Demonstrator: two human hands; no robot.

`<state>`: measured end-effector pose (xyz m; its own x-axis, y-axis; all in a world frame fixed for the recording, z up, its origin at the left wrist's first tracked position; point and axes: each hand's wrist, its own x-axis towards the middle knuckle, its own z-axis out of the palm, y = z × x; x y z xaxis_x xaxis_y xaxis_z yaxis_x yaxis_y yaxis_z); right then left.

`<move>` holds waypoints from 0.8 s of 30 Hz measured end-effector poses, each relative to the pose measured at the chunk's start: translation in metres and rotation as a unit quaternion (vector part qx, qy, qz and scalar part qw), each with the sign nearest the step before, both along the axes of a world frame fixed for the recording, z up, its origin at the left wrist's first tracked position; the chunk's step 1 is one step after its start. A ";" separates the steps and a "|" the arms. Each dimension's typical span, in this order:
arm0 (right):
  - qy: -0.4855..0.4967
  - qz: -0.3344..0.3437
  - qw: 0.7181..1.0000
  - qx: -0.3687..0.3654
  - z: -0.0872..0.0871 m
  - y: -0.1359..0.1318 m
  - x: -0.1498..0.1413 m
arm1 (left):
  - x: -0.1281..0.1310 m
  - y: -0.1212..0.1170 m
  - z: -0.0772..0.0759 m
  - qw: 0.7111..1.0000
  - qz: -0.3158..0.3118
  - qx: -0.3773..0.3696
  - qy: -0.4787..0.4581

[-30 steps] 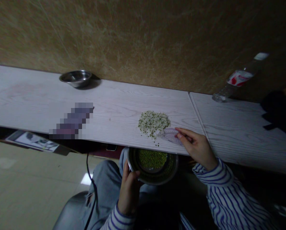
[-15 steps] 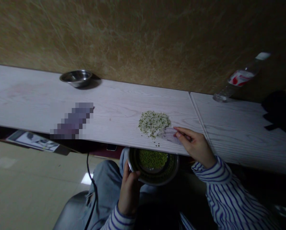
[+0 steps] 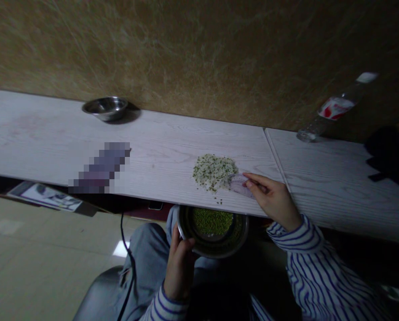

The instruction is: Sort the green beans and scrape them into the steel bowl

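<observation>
My left hand (image 3: pixel 180 265) grips the left rim of a steel bowl (image 3: pixel 241 240), thumb over the edge, below the table's front edge and above my lap. Green mung beans (image 3: pixel 213 222) cover the bowl's bottom. Pinched between the thumb and fingers of my right hand (image 3: pixel 275 198) is a clear plastic protractor (image 3: pixel 240 184) with printed marks. It is low over the table, its left end at the right edge of a pile of white rice-like grains mixed with green beans (image 3: pixel 214 171). A few loose beans lie between the pile and the table edge.
A second steel bowl (image 3: pixel 105 109) stands by the wall on the white table (image 3: pixel 166 147). A pixelated flat item (image 3: pixel 102 167) lies at left. A clear bottle (image 3: pixel 335 109) stands at right, near a dark bundle (image 3: pixel 390 156). A black cable (image 3: pixel 132 272) hangs in front of my leg.
My right hand and the protractor have shifted slightly up and away from the table edge, and the protractor's tilt has changed. The left hand still holds the bowl in nearly the same place.
</observation>
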<state>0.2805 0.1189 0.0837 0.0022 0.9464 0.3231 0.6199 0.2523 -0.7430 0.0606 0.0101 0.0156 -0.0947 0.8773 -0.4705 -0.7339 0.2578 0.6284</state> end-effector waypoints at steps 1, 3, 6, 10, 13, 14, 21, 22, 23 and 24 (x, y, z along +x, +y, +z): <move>-0.003 0.005 1.000 -0.004 0.001 -0.001 0.000 | 0.000 0.000 0.000 1.000 0.002 -0.004 0.004; -0.006 0.010 1.000 -0.011 0.003 -0.003 0.002 | 0.000 0.000 0.000 1.000 0.001 -0.010 0.009; -0.006 0.003 1.000 -0.012 0.002 -0.005 0.005 | -0.001 0.000 -0.001 1.000 -0.005 -0.014 0.010; -0.007 -0.003 1.000 -0.009 -0.001 -0.001 0.005 | -0.001 -0.001 0.000 1.000 -0.009 -0.014 0.005; 0.001 0.009 1.000 -0.016 0.001 0.000 0.002 | -0.002 -0.002 0.000 1.000 -0.011 -0.010 0.004; 0.005 0.015 1.000 -0.021 0.002 -0.001 0.001 | -0.002 -0.002 0.000 1.000 -0.010 -0.008 0.005; 0.014 0.017 0.999 -0.044 0.006 -0.006 0.002 | -0.002 -0.001 -0.002 1.000 -0.010 -0.005 0.009; 0.012 0.020 0.999 -0.046 0.007 -0.006 0.001 | -0.002 -0.001 -0.002 1.000 -0.009 -0.001 0.007; 0.009 0.023 0.999 -0.048 0.007 -0.006 0.001 | -0.001 -0.001 -0.001 1.000 -0.009 0.001 0.007; 0.007 0.027 0.998 -0.049 0.007 -0.006 0.001 | -0.001 -0.001 -0.001 1.000 -0.009 0.001 0.008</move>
